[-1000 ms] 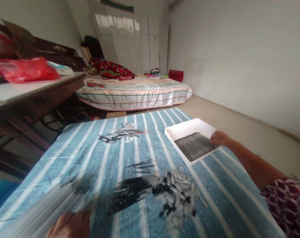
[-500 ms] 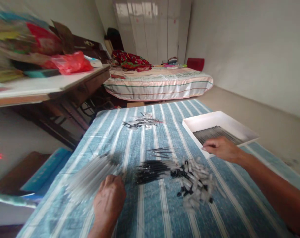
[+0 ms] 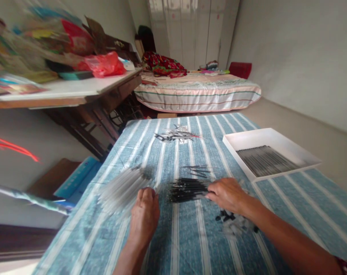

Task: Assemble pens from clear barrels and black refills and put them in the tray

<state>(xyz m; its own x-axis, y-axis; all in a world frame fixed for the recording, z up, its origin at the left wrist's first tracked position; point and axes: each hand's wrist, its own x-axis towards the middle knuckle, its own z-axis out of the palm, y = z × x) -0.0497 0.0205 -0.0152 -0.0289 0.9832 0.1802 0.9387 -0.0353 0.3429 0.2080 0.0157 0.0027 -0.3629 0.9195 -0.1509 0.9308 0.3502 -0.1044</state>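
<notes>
A fanned bundle of clear tubes (image 3: 121, 191) lies at the left on the striped cloth. Beside its right edge is my left hand (image 3: 145, 208), fingers curled; whatever they hold is hidden. Black refills (image 3: 187, 190) form a pile in the middle, with a few thin loose ones just behind. My right hand (image 3: 226, 194) is closed at the right end of that pile, and I cannot make out what its fingertips grip. Partly under the right forearm are white and black caps (image 3: 236, 225). A white box (image 3: 244, 164) at the right holds a row of dark, thin pens (image 3: 265, 160).
Farther back on the cloth-covered table (image 3: 162, 236) lies a small heap of dark pieces (image 3: 177, 134). A side table (image 3: 76, 88) with a red plastic bag (image 3: 106, 65) stands at the left. Behind are a bed (image 3: 199, 91) and a pale wardrobe (image 3: 190, 34).
My right hand has moved from the white box's near edge to the black refills. The view has shifted, and my left hand stays beside the clear tubes.
</notes>
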